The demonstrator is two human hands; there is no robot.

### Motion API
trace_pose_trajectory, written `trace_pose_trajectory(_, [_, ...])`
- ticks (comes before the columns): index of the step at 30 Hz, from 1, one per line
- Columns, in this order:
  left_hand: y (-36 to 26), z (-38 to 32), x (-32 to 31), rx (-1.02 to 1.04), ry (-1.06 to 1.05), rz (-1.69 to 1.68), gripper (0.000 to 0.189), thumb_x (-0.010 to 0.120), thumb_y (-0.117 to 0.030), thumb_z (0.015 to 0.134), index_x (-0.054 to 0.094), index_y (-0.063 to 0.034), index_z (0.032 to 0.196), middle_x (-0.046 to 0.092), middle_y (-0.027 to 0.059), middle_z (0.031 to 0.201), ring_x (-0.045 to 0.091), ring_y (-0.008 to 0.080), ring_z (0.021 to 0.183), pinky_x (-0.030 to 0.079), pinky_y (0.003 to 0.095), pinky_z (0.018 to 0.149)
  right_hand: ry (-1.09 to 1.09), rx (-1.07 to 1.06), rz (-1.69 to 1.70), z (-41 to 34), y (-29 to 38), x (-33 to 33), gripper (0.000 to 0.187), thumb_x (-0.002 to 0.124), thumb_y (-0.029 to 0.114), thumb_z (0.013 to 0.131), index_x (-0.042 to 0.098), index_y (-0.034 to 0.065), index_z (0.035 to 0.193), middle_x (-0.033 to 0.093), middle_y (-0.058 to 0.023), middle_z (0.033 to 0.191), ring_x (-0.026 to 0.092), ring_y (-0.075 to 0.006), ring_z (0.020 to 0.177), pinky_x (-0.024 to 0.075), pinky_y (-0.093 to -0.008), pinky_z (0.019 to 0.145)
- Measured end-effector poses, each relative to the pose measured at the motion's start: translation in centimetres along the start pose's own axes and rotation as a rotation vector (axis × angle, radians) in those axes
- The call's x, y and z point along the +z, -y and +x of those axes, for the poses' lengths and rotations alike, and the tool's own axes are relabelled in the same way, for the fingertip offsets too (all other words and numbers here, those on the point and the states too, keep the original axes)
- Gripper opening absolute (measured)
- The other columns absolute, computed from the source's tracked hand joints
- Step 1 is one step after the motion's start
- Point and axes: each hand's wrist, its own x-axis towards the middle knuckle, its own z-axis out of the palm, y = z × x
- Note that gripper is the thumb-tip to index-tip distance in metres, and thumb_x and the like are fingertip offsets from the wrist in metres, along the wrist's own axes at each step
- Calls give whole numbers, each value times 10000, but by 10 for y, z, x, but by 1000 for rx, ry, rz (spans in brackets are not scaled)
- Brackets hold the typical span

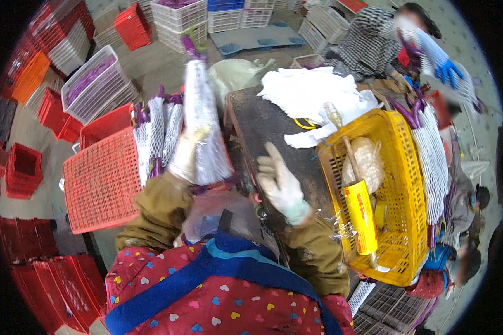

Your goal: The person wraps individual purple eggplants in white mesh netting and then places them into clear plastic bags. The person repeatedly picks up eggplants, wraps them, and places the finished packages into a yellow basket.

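Note:
My left hand (189, 153), in a pale glove, grips a bundle of long purple eggplants in white foam netting (201, 109). The bundle is blurred, its purple stem end pointing away from me. Beside it, more netted eggplants (156, 121) lie with a red perforated plastic crate (102, 180). My right hand (278, 182), gloved too, is over the dark tabletop (257, 113) with its index finger extended and nothing in its grasp. A yellow plastic basket (396, 167) on the right carries a roll of plastic film (360, 217) on a rod, with loose film hanging off.
White sheets (310, 92) cover the table's far end, near a yellow-handled tool (304, 123). Inside the basket are a bagged bundle (362, 161) and a tape roll (380, 213). Netted eggplants (429, 163) lie beyond it. A co-worker (366, 39) sits at upper right. Stacked crates (180, 19) stand behind.

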Motion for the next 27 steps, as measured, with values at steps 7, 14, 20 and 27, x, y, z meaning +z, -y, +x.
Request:
trace_pose_trajectory(7, [-40, 19, -258, 24, -911, 1268, 1040, 854, -294, 895, 193, -152, 1685, 710, 190, 1181, 713, 297, 960, 601, 430, 801, -145, 367, 25, -137, -79, -36, 479, 594, 185, 1081, 509, -25, 1503, 645, -168, 1358, 631, -206, 1209, 487, -339, 1077])
trace_pose_trajectory(14, [82, 10, -467, -498, -784, 1688, 1060, 567, -709, 966, 94, -107, 1700, 516, 292, 1521, 556, 464, 1326, 336, 512, 1216, -374, 430, -65, -223, -111, -32, 425, 582, 252, 1096, 595, -26, 1417, 654, -111, 1320, 604, -172, 1198, 463, -308, 1053])
trace_pose_trajectory(20, [28, 44, -371, 11, -1206, 1625, 1071, 486, -831, 927, 234, -124, 1692, 308, 231, 1700, 339, 400, 1545, 267, 595, 1236, -1380, 610, 427, -292, -143, -67, 114, 637, 144, 1058, 649, 69, 1142, 691, -47, 1001, 619, -120, 797, 509, -295, 652])
trace_pose_trajectory(27, [-41, 114, -20, 809, -53, 788, 880, 591, -481, 1059, 125, -99, 1699, 223, 222, 1727, 267, 370, 1584, 265, 511, 1292, -1403, 455, 739, -274, -169, -90, 862, 720, 221, 1004, 165, 131, 1657, 632, -192, 1334, 705, -300, 1044, 596, -443, 877])
